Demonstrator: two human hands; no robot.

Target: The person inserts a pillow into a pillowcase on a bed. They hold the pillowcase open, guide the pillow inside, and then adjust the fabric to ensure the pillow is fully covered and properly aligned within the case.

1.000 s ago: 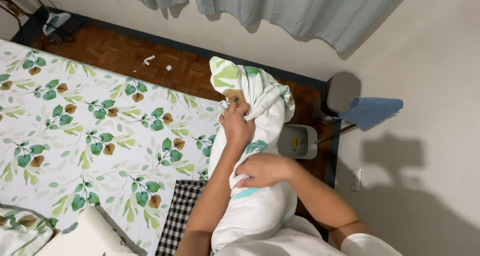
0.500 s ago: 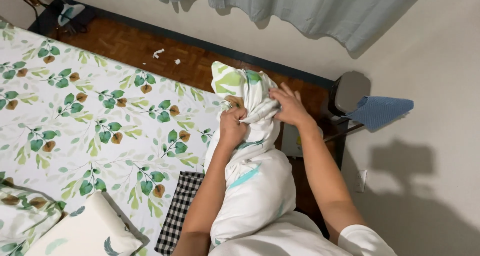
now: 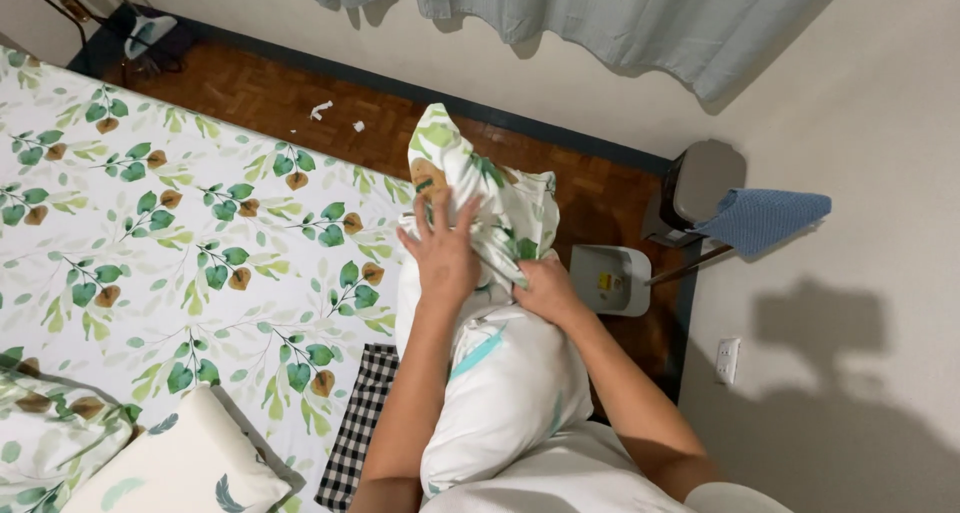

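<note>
A: Where's the pillow [image 3: 500, 393]?
B: Upright against the person's body, at the bed's [image 3: 150, 233] right edge, its lower half bare white. The leaf-print pillowcase [image 3: 500, 198] bunches over the top.
A: Hands?
B: Left hand [image 3: 442, 253] lies flat, fingers spread, on the case's front. Right hand [image 3: 545, 291] is clenched on a fold of the case at the pillow's right side.
A: Changed?
B: Half a second ago the right hand was high on the far top; now it's lower. Case looks only partly down.
A: Nearby?
B: A second pillow [image 3: 180, 468] near left, a checked cloth [image 3: 365, 413] beside it.
</note>
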